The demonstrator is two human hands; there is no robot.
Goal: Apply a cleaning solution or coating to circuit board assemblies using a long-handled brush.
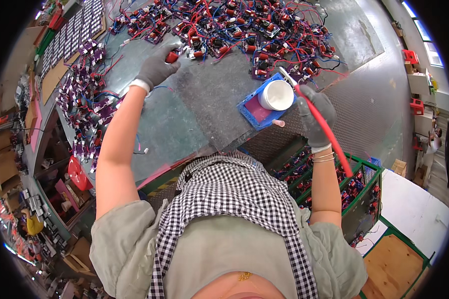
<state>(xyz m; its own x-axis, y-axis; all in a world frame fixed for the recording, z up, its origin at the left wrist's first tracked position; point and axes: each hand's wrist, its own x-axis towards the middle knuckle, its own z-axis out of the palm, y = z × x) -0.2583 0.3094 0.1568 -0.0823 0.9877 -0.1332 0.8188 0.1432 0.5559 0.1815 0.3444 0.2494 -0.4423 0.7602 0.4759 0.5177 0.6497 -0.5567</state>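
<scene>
My left hand [159, 67], in a grey glove, reaches over the metal table and grips a circuit board with a red component [171, 57]. The fingers hide most of that board. In my gloved right hand [318, 114] is a long red-handled tool [324, 125]; its narrow pale head points up and left, beside the rim of a white tub [278, 95]. The tub stands in a blue tray [250, 116] with a pink bottom, near the table's front edge. A large heap of wired circuit boards [228, 31] lies beyond both hands.
More purple boards [80, 97] lie at the left, near rows of boards laid on cardboard [73, 35]. A green rack [359, 168] filled with boards stands below my right arm. A red stool [410, 56] is far right, and a person in yellow [33, 225] is far left.
</scene>
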